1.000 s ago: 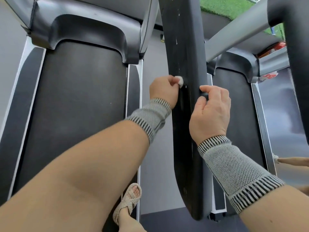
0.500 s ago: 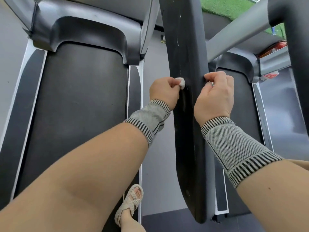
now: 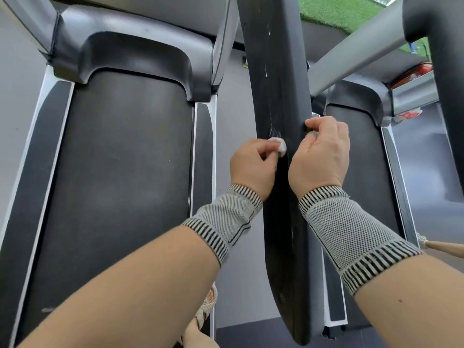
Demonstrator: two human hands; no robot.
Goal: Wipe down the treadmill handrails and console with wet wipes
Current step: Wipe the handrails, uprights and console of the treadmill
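A long black handrail [image 3: 276,79] runs from the top centre down to the bottom of the view, with pale streaks on its upper face. My left hand [image 3: 252,163] pinches a small balled-up white wipe [image 3: 280,146] and holds it against the rail's left side. My right hand [image 3: 322,156] grips the rail's right edge at about the same height, fingers curled round it. Both wrists wear grey knitted bands with black striped cuffs.
Below the rail lie two treadmill belts, one at the left [image 3: 120,177] and one at the right [image 3: 359,156]. A grey upright [image 3: 351,49] slants up to the right, beside another black rail [image 3: 442,59]. A sandalled foot [image 3: 206,310] stands near the bottom.
My left hand with the wipe has slid a little down the rail towards me. My right hand has moved up along the right edge and now sits level with the left.
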